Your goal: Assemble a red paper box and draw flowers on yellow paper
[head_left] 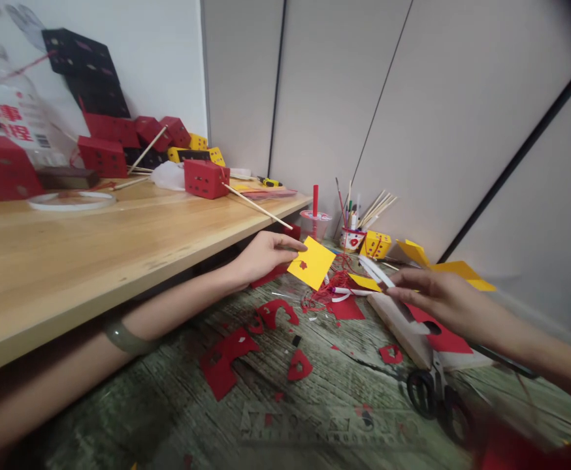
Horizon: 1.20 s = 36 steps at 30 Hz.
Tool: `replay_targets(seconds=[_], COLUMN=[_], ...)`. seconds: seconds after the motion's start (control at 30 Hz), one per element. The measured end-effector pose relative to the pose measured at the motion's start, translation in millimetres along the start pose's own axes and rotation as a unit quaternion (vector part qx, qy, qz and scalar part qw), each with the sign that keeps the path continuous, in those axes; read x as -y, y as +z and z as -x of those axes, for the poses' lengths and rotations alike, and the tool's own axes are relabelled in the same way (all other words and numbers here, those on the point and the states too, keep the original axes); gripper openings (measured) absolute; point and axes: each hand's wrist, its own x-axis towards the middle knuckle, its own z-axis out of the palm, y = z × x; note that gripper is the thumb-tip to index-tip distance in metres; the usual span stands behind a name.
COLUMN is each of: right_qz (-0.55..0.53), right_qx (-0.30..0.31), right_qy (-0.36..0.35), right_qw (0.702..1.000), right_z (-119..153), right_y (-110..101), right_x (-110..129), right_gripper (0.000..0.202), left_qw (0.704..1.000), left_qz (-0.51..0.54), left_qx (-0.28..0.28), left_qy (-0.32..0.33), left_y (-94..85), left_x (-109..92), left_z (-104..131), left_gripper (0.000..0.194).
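Observation:
My left hand (266, 258) pinches a yellow paper square (319, 266) by its upper left edge. A small red flower shape (304, 265) sits on that square. Over on the right, my right hand (425, 292) has its fingers closed on a curved white strip (376, 269); its exact kind is unclear. Just below that hand lie scissors (440, 388) with dark handles, and a red paper piece (445, 333) on a pale board (398, 329). Cut red paper scraps (227, 359) are scattered on the wood-patterned table (168, 405) between and below my hands.
A raised wooden shelf (143, 241) at left carries red dice-like boxes (207, 178), black boxes (87, 62) and a bottle (16, 104). A cup with a red straw (315, 222) and a pen pot (352, 238) stand behind. A clear stencil ruler (325, 427) lies in front.

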Motion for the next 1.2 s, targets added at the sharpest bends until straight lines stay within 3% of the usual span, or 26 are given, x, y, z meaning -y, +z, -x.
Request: replay_targets(seconds=[0.13, 0.4, 0.63, 0.77, 0.83, 0.97, 1.1, 1.2], right_qz=[0.053, 0.074, -0.066, -0.243, -0.29, -0.349, -0.387, -0.352], right_qx=[0.104, 0.18, 0.132, 0.119, 0.125, 0.102, 0.08, 0.03], right_qy=[-0.049, -0.068, 0.02, 0.109, 0.125, 0.183, 0.222, 0.219], right_qw=[0.992, 0.978, 0.989, 0.956, 0.941, 0.913, 0.891, 0.91], right_z=[-1, 9, 4, 8, 12, 26, 42, 58], right_y=[13, 47, 37, 43, 45, 39, 30, 27], right_x=[6, 12, 24, 32, 37, 45, 42, 38], right_gripper=[0.017, 0.012, 0.028, 0.045, 0.043, 0.025, 0.027, 0.033], left_qw=[1.0, 0.999, 0.996, 0.99, 0.987, 0.981, 0.979, 0.979], left_qz=[-0.004, 0.016, 0.061, 0.102, 0.118, 0.138, 0.134, 0.113], left_qx=[0.027, 0.047, 0.047, 0.062, 0.073, 0.109, 0.14, 0.166], left_qy=[0.012, -0.009, -0.047, -0.074, -0.08, -0.078, -0.062, -0.044], left_y=[0.2, 4.2, 11.3, 29.7, 40.2, 55.0, 58.4, 58.0], left_x=[3, -5, -5, -7, -12, -29, -44, -48], left_z=[-1, 4, 9, 18, 25, 39, 48, 53], left_gripper=[0.021, 0.026, 0.028, 0.031, 0.031, 0.028, 0.026, 0.025])
